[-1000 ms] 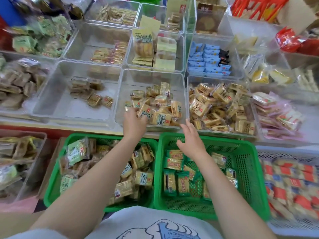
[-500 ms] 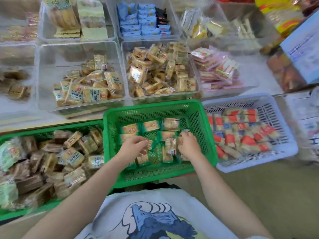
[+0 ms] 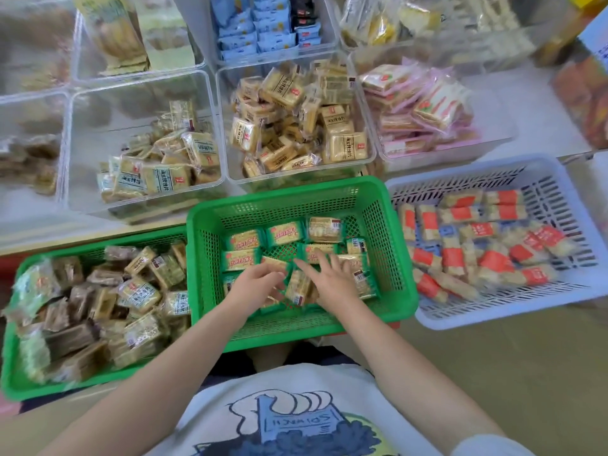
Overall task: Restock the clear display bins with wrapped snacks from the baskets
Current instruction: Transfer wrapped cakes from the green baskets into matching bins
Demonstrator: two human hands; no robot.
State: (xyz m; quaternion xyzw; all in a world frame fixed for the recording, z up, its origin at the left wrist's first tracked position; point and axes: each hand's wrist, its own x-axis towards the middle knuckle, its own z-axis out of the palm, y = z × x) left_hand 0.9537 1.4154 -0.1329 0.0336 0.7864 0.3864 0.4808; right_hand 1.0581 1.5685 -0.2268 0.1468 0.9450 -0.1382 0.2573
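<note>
Green-wrapped snacks: loose in middle green basket. Both hands inside it; left hand fingers curled onto packets, right hand fingers spread flat over packets. Clear display bins just beyond.

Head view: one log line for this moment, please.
stage: gathering | both hands in middle green basket | left hand gripping green-wrapped snacks | right hand fingers spread on packs | nothing lifted

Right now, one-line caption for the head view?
Both hands, left and right, gather wrapped snacks in the middle green basket.
</note>
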